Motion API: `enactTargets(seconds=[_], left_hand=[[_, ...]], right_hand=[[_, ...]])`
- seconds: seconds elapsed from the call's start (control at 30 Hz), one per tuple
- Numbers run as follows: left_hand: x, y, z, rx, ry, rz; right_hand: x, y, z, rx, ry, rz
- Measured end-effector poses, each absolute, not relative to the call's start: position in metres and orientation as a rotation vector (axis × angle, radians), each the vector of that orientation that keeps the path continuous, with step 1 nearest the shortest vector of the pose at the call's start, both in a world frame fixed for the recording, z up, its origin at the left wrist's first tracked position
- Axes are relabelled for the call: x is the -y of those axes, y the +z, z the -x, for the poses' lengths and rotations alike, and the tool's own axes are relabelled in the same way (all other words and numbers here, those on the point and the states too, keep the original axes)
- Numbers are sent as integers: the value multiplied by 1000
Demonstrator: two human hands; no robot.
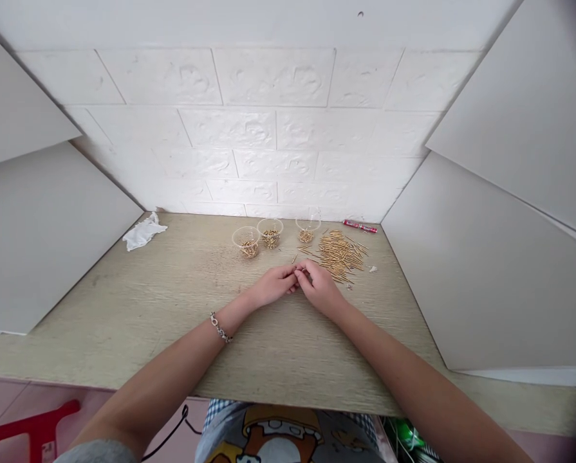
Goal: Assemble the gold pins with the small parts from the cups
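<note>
Near the middle of the wooden table (172, 308), my left hand (274, 285) and my right hand (317, 285) meet at the fingertips. Both are closed, fingers pinched together, and whatever they hold is too small to make out. Just beyond my right hand lies a loose pile of thin gold-coloured sticks (340, 254). Behind my hands stand three clear cups: the left cup (247, 244) and the middle cup (270, 235) hold small gold pieces, and the right cup (307, 230) holds a smaller amount.
A crumpled white tissue (144, 231) lies at the back left. A red tube-shaped packet (360, 226) rests by the back wall (249, 128). Grey panels stand at both sides. Below the table's front edge, a red stool (37, 427) shows at the left.
</note>
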State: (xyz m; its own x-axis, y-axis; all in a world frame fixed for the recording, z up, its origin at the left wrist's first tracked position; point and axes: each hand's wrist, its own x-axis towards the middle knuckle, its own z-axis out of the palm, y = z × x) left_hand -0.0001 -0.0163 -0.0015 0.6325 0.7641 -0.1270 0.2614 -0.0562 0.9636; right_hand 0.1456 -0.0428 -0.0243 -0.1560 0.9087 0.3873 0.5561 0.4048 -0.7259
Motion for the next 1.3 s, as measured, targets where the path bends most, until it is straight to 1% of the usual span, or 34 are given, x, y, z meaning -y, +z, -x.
enactTargets(seconds=[0.33, 0.57, 1.1, 1.3], left_hand=[[10, -2, 3, -903, 526, -1349], [11, -3, 2, -867, 522, -1410], [9, -7, 1, -853, 532, -1466], [9, -8, 2, -867, 518, -1438]], right_hand=[[47, -18, -146, 1780, 446, 1218], [46, -19, -147, 1856, 366, 1122], [45, -19, -146, 1895, 282, 1097], [42, -20, -151, 1957, 347, 1044]])
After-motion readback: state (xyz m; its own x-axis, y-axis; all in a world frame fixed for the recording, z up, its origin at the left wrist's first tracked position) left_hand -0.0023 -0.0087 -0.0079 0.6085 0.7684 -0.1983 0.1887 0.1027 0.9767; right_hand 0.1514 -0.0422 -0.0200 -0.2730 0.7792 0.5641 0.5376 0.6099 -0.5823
